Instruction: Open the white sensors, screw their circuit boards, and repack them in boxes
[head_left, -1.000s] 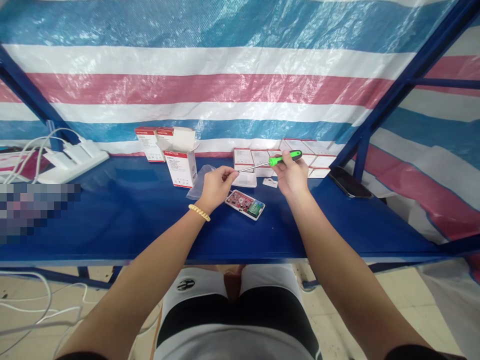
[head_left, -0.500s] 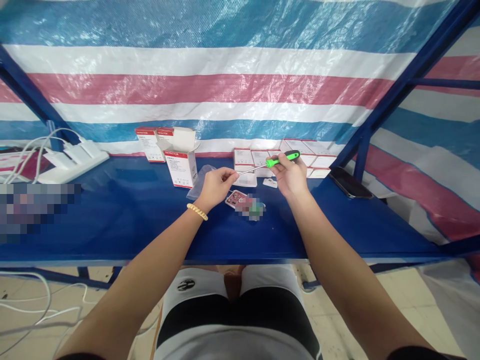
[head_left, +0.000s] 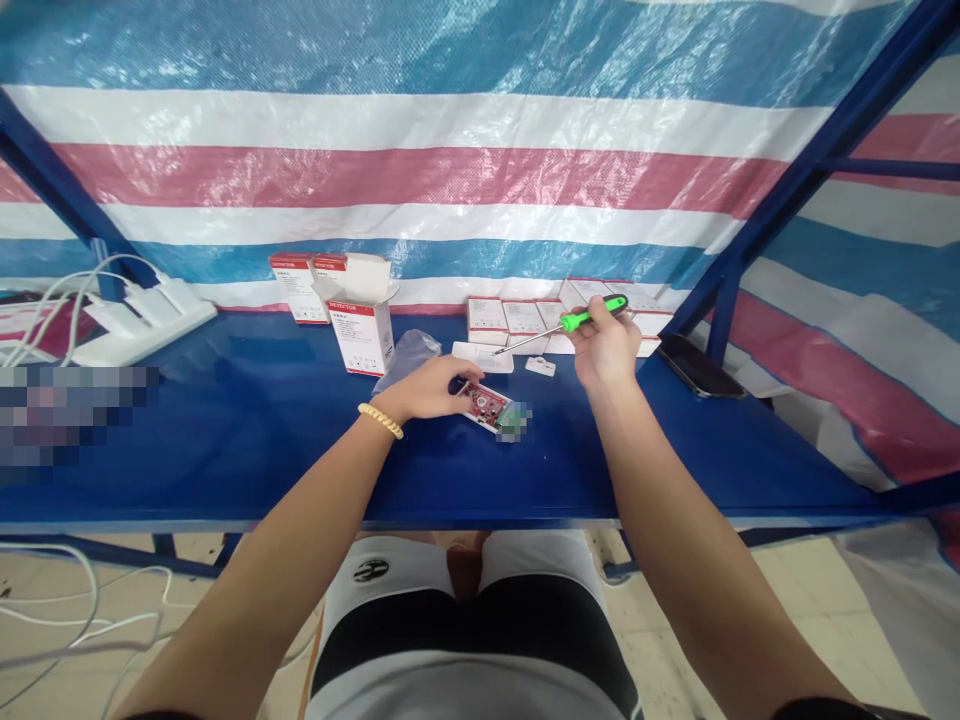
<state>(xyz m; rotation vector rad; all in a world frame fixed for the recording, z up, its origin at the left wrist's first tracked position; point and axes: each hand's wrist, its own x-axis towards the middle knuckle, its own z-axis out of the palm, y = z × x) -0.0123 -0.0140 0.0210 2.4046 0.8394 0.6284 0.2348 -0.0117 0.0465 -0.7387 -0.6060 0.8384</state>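
Note:
My right hand [head_left: 606, 345] is closed round the green and black handle of a screwdriver [head_left: 576, 321], its thin shaft pointing left and slightly down over a white plastic cover [head_left: 474, 357]. With thumb and fingers, my left hand [head_left: 435, 388] grips the left end of a red circuit board in a white casing [head_left: 487, 408], which lies on the blue table. The right end of the board is blurred, with green showing there. A small white plastic piece [head_left: 540, 366] lies beyond the board, below the screwdriver. Behind my left hand rests a clear plastic bag [head_left: 409, 358].
An open detector box [head_left: 361, 335] stands left of the bag, with more boxes [head_left: 296, 290] behind it. Several white boxes [head_left: 525, 318] lie along the back. A phone [head_left: 701, 366] is at the right, a power strip [head_left: 146, 335] with plugs at the left. Striped sheeting [head_left: 420, 180] hangs behind.
My left hand has left the screwdriver's tip and come down onto the circuit board. My right hand has moved slightly right with the screwdriver.

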